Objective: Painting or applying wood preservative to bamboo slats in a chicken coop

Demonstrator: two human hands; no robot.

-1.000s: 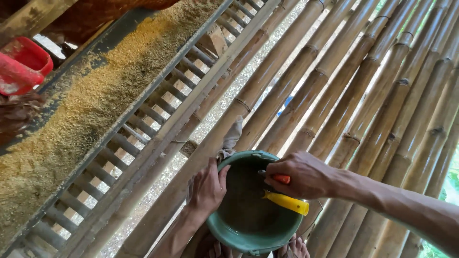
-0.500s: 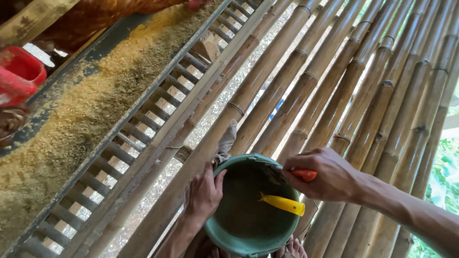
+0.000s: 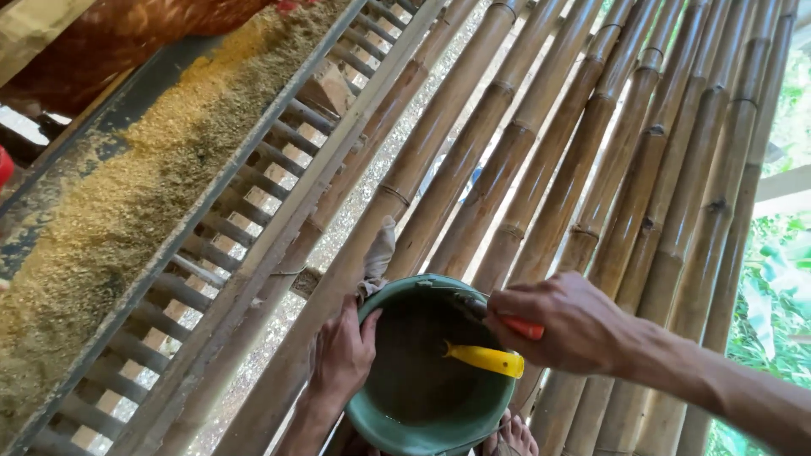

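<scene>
A green bucket [image 3: 384, 418] sits low in the middle, over a floor of bamboo poles [image 3: 541, 152]. My left hand [image 3: 342, 355] grips its left rim. My right hand [image 3: 566, 321] is over the right rim, closed on an orange handle [image 3: 519, 327]. A yellow scoop [image 3: 486, 358] lies inside the bucket just below that hand; how it joins the handle is hidden. The bucket's inside is dark. A grey cloth [image 3: 378, 253] hangs by the far rim.
A long feed trough [image 3: 101, 228] full of yellowish grain runs diagonally at left behind a slatted rail [image 3: 245, 194]. A brown hen [image 3: 110, 34] is at top left. Bare toes [image 3: 511, 439] show below the bucket. Green plants [image 3: 769, 279] lie at right.
The view has shifted right and down the trough; the red container at left has nearly left the picture. Both hands stay on the bucket, the right hand slightly lower over the rim.
</scene>
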